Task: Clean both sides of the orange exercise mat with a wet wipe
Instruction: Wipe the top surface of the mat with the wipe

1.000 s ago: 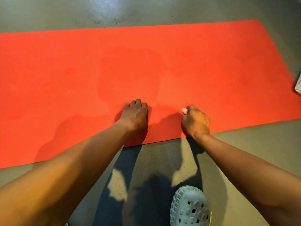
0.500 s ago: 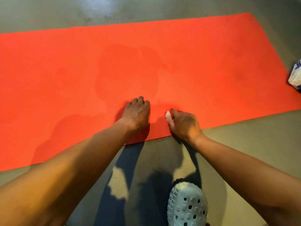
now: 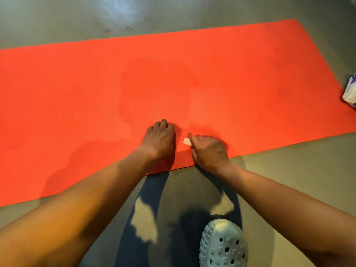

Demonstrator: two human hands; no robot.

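The orange exercise mat [image 3: 240,78] lies flat across the grey floor, with a darker damp patch in its middle. My left hand [image 3: 159,139] presses down on the mat near its front edge, fingers bent at the tips. Just to its right, my right hand [image 3: 209,153] grips a small white wet wipe [image 3: 186,141] against the mat; only a corner of the wipe sticks out past the fingers.
A white packet with blue print [image 3: 350,91] lies at the mat's right end, cut off by the frame edge. My pale perforated clog [image 3: 223,244] stands on the grey concrete floor [image 3: 298,174] in front of the mat.
My right hand has slid the wipe leftwards along the mat's front edge until it is close beside my left hand. The left hand has stayed in place.
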